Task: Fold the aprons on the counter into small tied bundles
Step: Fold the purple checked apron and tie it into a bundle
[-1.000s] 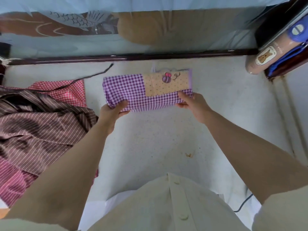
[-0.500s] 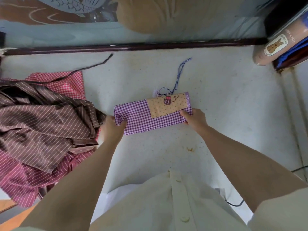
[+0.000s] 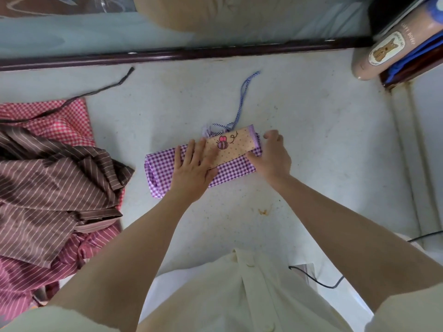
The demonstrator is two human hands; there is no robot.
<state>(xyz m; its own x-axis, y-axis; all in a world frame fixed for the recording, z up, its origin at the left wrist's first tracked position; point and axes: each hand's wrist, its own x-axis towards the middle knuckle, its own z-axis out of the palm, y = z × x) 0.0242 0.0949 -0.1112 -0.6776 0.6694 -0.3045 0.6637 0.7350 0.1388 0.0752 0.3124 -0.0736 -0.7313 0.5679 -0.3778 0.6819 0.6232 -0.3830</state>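
The purple gingham apron (image 3: 230, 173) lies near the middle of the counter (image 3: 311, 140), folded into a long, narrow, soft-edged strip set slightly askew to the back edge. A tan dotted pocket patch (image 3: 237, 149) with a stitched bee (image 3: 222, 143) sits on its right half. A thin blue-and-white striped tie cord (image 3: 241, 104) bunches at the strip's far side and trails toward the back edge. The counter is pale, matt and speckled, with a small orange stain (image 3: 262, 211) nearer the front edge.

The left hand (image 3: 191, 168) lies flat on the strip's middle, fingers (image 3: 195, 149) straight and slightly spread. Their tips reach the patch's left edge, and the palm presses the gingham down. The right hand (image 3: 273, 159) takes the strip's right end. Its thumb (image 3: 251, 156) lies across the gingham just below the patch, and the other fingers curl round the end, so the cloth is pinched between them.

At the left edge is a loose, rumpled heap: a brown pinstriped cloth (image 3: 48, 188) on top, a red gingham cloth (image 3: 60, 121) behind it and a maroon striped cloth (image 3: 24, 283) beneath, all cut off by the frame. A dark strap (image 3: 96, 92) runs from the heap toward the back edge, where a dark glossy rail (image 3: 191, 53) borders the counter. In the back right corner a pinkish tube with a bear label (image 3: 388, 46) is only partly in view. The strip's right end is hidden under the right hand.
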